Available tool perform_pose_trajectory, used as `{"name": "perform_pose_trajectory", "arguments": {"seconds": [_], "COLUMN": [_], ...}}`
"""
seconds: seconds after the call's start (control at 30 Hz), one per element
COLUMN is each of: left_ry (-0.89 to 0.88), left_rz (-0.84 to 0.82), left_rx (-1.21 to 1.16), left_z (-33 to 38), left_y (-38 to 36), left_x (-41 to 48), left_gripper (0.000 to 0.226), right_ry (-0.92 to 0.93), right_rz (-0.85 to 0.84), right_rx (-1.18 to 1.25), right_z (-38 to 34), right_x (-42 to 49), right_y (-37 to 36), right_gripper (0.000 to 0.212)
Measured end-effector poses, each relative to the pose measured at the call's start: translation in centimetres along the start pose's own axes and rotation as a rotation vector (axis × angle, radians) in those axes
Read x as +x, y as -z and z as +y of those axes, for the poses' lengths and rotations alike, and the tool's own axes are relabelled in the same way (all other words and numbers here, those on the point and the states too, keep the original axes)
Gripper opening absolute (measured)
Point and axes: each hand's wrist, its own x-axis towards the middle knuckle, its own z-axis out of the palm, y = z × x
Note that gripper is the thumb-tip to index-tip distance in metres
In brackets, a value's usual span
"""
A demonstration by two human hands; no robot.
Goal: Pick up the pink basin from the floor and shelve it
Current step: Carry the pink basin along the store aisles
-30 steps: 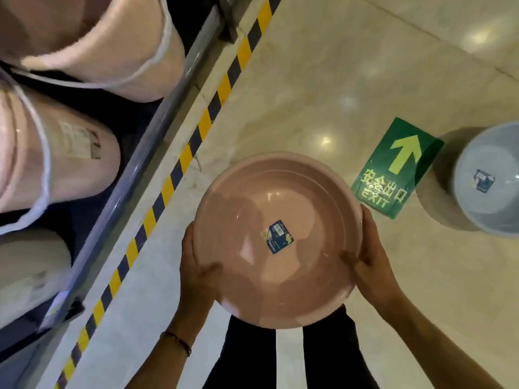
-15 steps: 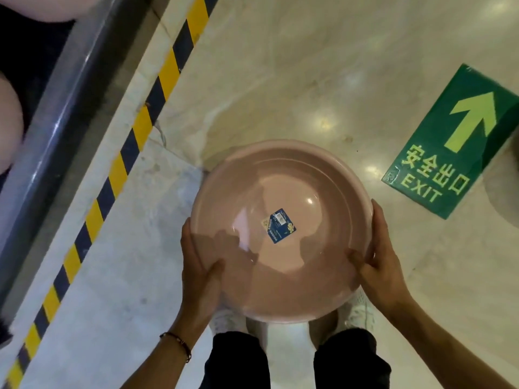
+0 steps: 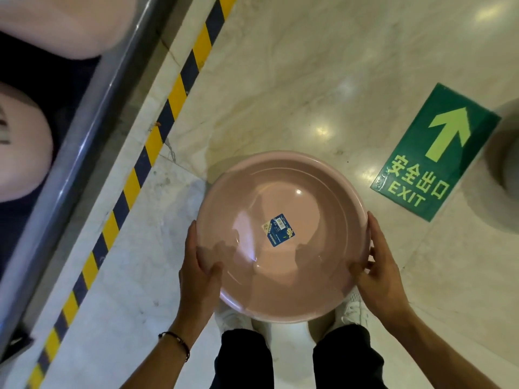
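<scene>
**A:** What's at the far left?

**B:** Pale pink tubs (image 3: 26, 141) on a dark shelf, behind a slanting metal rail (image 3: 92, 108). Just beside the rail, yellow-and-black striped tape (image 3: 146, 154) runs along the marble floor (image 3: 280, 80).

**A:** And then the hands?

**B:** The left hand (image 3: 199, 273) comes first, with a thin dark bracelet (image 3: 175, 339) at the wrist. It grips the pink basin (image 3: 303, 276) on its left side, thumb hooked over the rim onto the inside, fingers outside along the wall.

**A:** Where is the basin itself?

**B:** Between the two hands, mouth up, right in front of the person. Its near edge covers part of the white shoes (image 3: 351, 307) and sits above the black trousers (image 3: 348, 357). A blue sticker (image 3: 278, 230) lies in the middle of its bottom.

**A:** The other side?

**B:** The right hand (image 3: 379, 279) clasps the basin's right side the same way, thumb on the inside, fingers spread up along the outer rim. The hands are apart, one on each side of the basin.

**A:** Anything further right?

**B:** A green exit sign (image 3: 429, 161) with an arrow lies flat on the floor, near the basin but not touching it. A blurred grey round thing (image 3: 505, 153) is cut off by the right edge.
</scene>
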Motion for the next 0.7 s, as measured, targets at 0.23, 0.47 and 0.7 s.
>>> {"name": "perform_pose_trajectory", "arguments": {"seconds": [0.23,0.47,0.7], "left_ry": [-0.079,-0.167,-0.237], "left_rz": [0.001,0.064,0.053], "left_rx": [-0.107,-0.349,-0.548], "left_z": [11.4,24.2,37.4], "left_y": [8.2,16.8,24.9], "left_x": [-5.6,-15.7,-29.8], "left_gripper": [0.100,0.101,0.103], "right_ry": [0.134,0.266,0.228], "right_rz": [0.066,0.185,0.324], "right_rx": [0.024,0.133,0.268], "right_z": [-11.1,-23.6,-36.1], "right_x": [-7.3,-16.7,-31.0], "right_y": [6.4,15.1,25.1], "right_gripper": [0.088,0.093,0.098]}}
